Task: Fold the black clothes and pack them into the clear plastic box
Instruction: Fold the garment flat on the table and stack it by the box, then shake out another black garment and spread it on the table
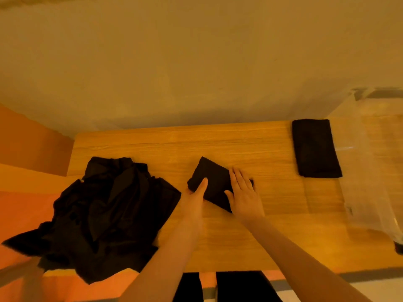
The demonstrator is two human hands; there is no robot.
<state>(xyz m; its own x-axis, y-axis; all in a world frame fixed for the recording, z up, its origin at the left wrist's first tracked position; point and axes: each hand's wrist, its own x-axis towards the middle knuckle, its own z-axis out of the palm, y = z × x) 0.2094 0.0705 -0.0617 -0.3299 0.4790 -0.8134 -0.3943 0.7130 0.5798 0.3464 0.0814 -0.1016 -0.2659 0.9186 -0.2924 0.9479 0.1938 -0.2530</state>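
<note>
Lying mid-counter, a small folded black cloth (212,185), tilted at an angle. Pressing down on its right part, the right hand (244,192), grip spread flat with fingers straight. Touching its left edge, the left hand (195,198), fingers straight and resting on the fabric, nothing pinched. Sprawling to the left, a heap of unfolded black clothes (104,216), spilling over the counter (250,147) edge. Sitting at the far right, another folded black piece (315,148), just beside the clear plastic box (370,171).
</note>
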